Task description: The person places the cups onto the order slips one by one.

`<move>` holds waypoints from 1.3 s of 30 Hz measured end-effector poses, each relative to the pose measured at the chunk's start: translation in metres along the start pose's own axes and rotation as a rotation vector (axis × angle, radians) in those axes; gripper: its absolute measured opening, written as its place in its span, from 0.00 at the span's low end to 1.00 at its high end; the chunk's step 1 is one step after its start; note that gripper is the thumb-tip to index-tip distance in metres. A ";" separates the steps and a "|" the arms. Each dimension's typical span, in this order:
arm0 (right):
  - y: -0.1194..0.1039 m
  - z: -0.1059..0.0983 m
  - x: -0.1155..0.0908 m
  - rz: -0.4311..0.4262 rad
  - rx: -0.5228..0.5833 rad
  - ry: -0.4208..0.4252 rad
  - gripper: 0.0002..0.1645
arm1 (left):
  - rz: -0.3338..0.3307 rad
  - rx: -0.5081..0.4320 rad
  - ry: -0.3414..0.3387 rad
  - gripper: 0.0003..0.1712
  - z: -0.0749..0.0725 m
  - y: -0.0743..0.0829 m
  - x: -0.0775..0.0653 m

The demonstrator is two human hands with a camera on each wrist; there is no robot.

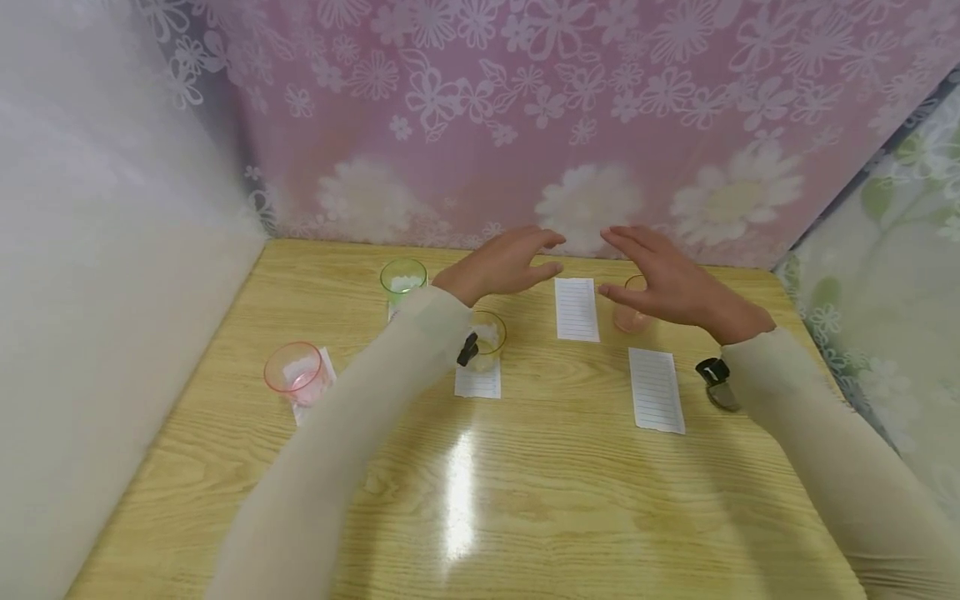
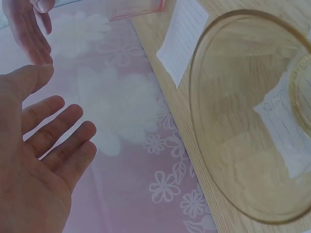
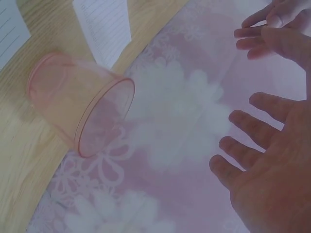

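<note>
So my left hand (image 1: 498,262) is up just past the yellow cup (image 2: 233,150), right hand (image 1: 667,279) off to that cup's right, fingers (image 2: 72,115) loosely spread and gripping nothing, probably so I don't bump any cups. The yellow one stands on a lined slip (image 1: 478,385) on the bench (image 1: 570,500), maybe as a coaster or marker. The orange cup (image 3: 73,102), right of the yellow, seems to be straight on bare wood.

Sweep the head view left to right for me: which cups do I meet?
Pink cup, green cup, yellow cup, then the salmon cup, partly hidden by the right hand.
</note>
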State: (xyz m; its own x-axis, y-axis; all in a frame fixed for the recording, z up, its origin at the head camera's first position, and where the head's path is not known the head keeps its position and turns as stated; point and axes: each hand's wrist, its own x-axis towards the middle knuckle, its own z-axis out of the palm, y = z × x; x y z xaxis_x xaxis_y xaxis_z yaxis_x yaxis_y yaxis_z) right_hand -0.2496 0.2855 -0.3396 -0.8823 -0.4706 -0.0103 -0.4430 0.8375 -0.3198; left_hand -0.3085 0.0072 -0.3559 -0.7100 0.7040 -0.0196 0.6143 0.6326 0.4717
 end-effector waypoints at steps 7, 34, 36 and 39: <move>0.015 -0.006 -0.002 0.027 0.001 -0.008 0.52 | -0.022 0.011 -0.045 0.34 0.000 0.004 0.014; 0.066 -0.004 -0.021 0.126 -0.037 -0.050 0.58 | -0.259 0.136 -0.375 0.41 0.020 0.037 0.048; 0.069 -0.003 -0.022 0.136 -0.035 -0.057 0.59 | -0.266 0.140 -0.382 0.39 0.023 0.037 0.048; 0.073 -0.002 -0.023 0.143 -0.034 -0.067 0.60 | -0.271 0.149 -0.392 0.37 0.026 0.036 0.048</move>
State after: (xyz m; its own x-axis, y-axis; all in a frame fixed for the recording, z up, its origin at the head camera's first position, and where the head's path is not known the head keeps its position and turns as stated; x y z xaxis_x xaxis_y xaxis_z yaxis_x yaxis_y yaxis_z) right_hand -0.2619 0.3575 -0.3610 -0.9247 -0.3621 -0.1174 -0.3193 0.9058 -0.2787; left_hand -0.3118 0.0721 -0.3628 -0.6854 0.5584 -0.4673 0.4886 0.8285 0.2735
